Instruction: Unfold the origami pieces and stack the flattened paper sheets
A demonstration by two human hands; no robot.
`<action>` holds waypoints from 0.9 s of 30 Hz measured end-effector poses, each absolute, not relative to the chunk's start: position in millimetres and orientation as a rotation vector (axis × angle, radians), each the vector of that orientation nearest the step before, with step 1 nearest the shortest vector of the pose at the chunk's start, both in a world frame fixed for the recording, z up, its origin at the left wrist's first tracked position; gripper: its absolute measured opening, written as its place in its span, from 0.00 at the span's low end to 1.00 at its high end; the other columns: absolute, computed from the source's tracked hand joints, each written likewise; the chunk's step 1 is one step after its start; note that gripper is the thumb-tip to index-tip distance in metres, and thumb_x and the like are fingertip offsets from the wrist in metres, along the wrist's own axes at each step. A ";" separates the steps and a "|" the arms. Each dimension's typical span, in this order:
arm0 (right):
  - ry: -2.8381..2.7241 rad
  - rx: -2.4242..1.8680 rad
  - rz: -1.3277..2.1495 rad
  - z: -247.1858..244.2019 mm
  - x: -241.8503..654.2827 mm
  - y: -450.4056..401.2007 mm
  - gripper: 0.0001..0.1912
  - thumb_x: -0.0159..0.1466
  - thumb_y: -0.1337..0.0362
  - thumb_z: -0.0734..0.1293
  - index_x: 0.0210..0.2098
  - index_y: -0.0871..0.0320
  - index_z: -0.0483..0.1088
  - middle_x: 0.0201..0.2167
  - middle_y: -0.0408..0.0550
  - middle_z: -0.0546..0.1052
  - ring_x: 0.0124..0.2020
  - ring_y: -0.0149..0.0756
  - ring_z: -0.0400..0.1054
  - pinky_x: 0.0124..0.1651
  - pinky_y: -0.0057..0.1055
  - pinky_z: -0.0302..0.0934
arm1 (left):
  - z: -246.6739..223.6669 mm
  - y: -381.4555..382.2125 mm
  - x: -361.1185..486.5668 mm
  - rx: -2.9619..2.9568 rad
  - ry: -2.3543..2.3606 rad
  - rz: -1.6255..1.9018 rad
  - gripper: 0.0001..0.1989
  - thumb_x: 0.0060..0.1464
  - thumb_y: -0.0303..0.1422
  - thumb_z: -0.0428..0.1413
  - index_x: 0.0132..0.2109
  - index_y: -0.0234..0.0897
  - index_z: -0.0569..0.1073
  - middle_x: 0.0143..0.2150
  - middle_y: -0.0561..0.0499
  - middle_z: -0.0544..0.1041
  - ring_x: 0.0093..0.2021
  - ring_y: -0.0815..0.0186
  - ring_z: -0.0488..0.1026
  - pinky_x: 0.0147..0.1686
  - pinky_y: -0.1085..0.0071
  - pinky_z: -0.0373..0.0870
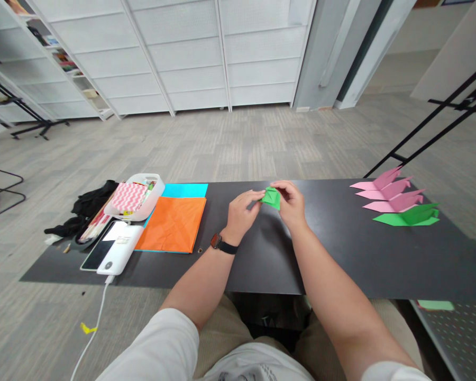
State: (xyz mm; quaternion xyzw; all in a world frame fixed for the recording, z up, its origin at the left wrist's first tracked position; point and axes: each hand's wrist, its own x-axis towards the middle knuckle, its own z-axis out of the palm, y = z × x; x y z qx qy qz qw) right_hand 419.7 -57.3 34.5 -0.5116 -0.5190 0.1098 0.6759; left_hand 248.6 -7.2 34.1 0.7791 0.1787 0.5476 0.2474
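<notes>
A small piece of folded green paper [271, 198] is held up above the dark table, between my two hands. My left hand [243, 212] pinches its left edge with thumb and fingertips; a smartwatch is strapped to that wrist. On the other side, my right hand [290, 203] grips the paper's right edge, with fingers curled over the top. Creases and layered flaps show on the paper's near face. The fingertips behind it are partly hidden.
Pink folded paper birds [392, 193] and a green one [410, 216] stand in a row at the right. Orange paper sheets [174, 225] lie over blue ones at the left, beside a white basket [155, 198], a white power bank [121, 248] with a cable, and black cloth [93, 203].
</notes>
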 end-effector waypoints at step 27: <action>-1.204 -1.087 0.327 35.1 416.6 -60.0 0.07 0.69 0.55 0.71 0.44 0.47 0.80 0.50 0.51 0.81 0.55 0.45 0.77 0.60 0.49 0.73 | 38.8 -10.6 251.9 2.028 0.492 1.329 0.07 0.62 0.29 0.62 0.46 0.42 0.74 0.52 0.45 0.82 0.55 0.59 0.80 0.58 0.56 0.76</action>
